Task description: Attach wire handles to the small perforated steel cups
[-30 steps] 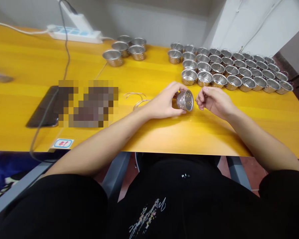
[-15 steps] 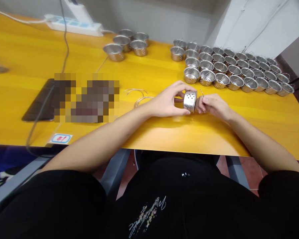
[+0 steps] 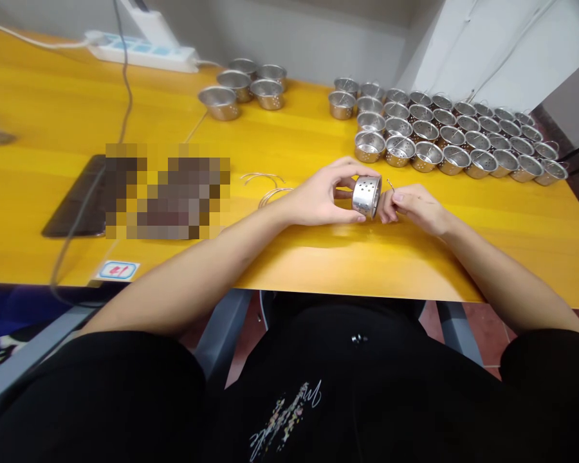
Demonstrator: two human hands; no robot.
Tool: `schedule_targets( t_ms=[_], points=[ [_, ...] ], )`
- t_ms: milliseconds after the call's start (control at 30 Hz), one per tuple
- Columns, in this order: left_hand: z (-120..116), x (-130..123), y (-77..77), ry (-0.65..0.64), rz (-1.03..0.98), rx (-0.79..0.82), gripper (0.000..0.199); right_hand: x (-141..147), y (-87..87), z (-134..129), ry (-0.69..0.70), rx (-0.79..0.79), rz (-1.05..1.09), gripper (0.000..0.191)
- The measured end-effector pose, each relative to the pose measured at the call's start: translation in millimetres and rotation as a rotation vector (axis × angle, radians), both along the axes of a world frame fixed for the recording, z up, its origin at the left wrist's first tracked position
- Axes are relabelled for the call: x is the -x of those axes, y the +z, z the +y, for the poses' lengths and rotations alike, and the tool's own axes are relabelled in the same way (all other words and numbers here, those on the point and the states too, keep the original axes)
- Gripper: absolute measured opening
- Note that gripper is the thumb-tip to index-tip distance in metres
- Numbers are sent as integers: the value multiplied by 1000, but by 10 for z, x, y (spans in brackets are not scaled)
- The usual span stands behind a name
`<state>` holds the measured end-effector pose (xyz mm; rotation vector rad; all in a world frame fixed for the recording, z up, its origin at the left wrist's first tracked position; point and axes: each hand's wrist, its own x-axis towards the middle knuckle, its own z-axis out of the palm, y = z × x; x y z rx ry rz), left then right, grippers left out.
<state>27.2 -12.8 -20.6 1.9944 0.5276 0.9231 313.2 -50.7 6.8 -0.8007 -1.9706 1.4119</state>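
My left hand (image 3: 321, 194) grips a small perforated metal cup (image 3: 366, 196) between thumb and fingers. The cup is tipped on its side above the table, its rim facing my right hand. My right hand (image 3: 415, 204) pinches a thin wire handle (image 3: 390, 184), whose bent end sticks up past the thumb; the rest of the wire is hidden by the fingers. The right fingertips are close to the cup's rim, and I cannot tell whether they touch it. Beside my left wrist several loose curved wires (image 3: 274, 192) lie on the table.
Rows of perforated cups with wire handles (image 3: 427, 156) fill the back right of the yellow table (image 3: 289, 257). Several more cups (image 3: 220, 103) stand at the back left. A power strip (image 3: 147, 53), a dark phone-like slab (image 3: 74, 199) and a hanging grey cable (image 3: 125, 83) are on the left.
The cup in my left hand has shifted slightly left and turned a little. My right hand stays nearly in place, still pinching the wire.
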Motion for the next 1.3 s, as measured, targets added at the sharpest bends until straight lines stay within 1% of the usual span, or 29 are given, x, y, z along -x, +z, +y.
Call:
schedule_targets(
  t_ms=[133,200,300,367,567,833,933,1167,1300],
  points=[
    [-29,-16,18,-3,-21,14,84,35,0,9,-36,-82,-22,82],
    [-40,-21,18,-3,-21,-7,85,46,3,18,-25,-113,-45,84],
    [-49,-21,21,24,-13,-52,83,66,19,14,33,-123,-65,81],
    [-56,-16,36,55,-9,-69,83,94,33,-7,38,-124,-49,78],
    [-100,-4,128,148,12,-91,86,186,55,-90,-54,-136,-27,69],
    [-181,-3,213,141,26,-61,85,195,66,-112,-94,-111,1,73],
    [-181,4,193,128,20,-72,85,169,61,-107,-61,-106,24,73],
    [-78,22,31,14,-89,-200,78,123,47,-84,17,-138,19,70],
    [-55,23,2,7,-93,-218,79,100,45,-78,36,-162,12,68]
  ],
)
